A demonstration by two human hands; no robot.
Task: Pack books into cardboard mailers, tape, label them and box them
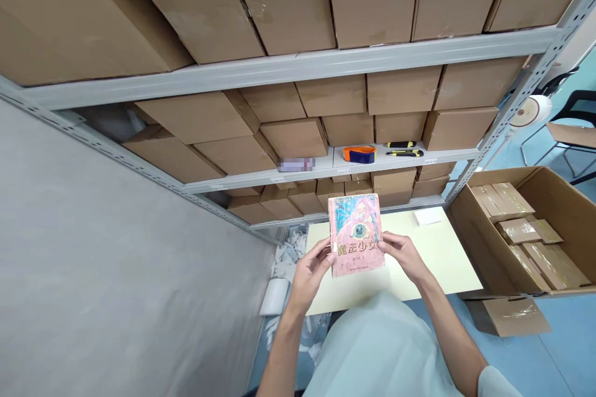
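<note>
A pink book (356,236) with a blue picture and Chinese lettering on its cover is held up in front of me, above a pale yellow tabletop (433,260). My left hand (313,273) pinches its left edge between thumb and fingers. On the opposite side, my right hand (404,255) grips the lower right edge the same way. The cover faces me and the book looks closed. On the tabletop behind it lies a small white piece of paper or card (427,216).
Metal shelving (298,68) full of cardboard boxes rises ahead. One shelf carries an orange and blue tape roll (359,154) and yellow-black box cutters (404,153). To the right stands an open carton (484,248) with wrapped parcels. A grey wall (116,260) borders the left.
</note>
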